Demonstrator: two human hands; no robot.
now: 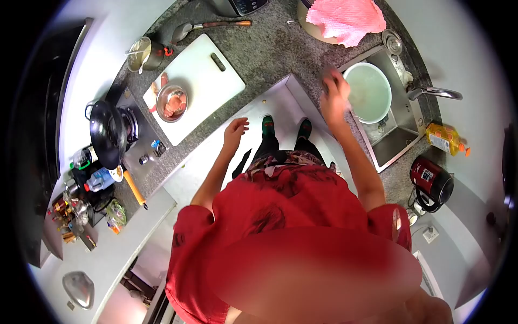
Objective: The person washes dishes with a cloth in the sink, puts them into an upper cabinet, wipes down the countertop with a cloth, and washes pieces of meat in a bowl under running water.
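Observation:
My left hand (236,131) hangs in the air in front of the counter edge, fingers loosely bent and apart, with nothing in it. Over the counter beside the sink, my right hand (335,97) is closed around a dark, blurred thing (327,76) that I cannot make out. Nearest to it stands a pale round basin (369,93) of cloudy water, set in the steel sink (398,141). On the left, a white cutting board (208,81) carries a metal bowl (159,99) with pieces of raw meat (174,104) inside. More meat (163,81) lies on the board beside the bowl.
A black wok (106,135) sits on the stove at left. Behind the board are a ladle (186,31) and a cup with a spoon (141,51). A pink cloth (349,19) covers a pot. The faucet (437,93), soap bottle (443,139) and red kettle (429,181) stand right.

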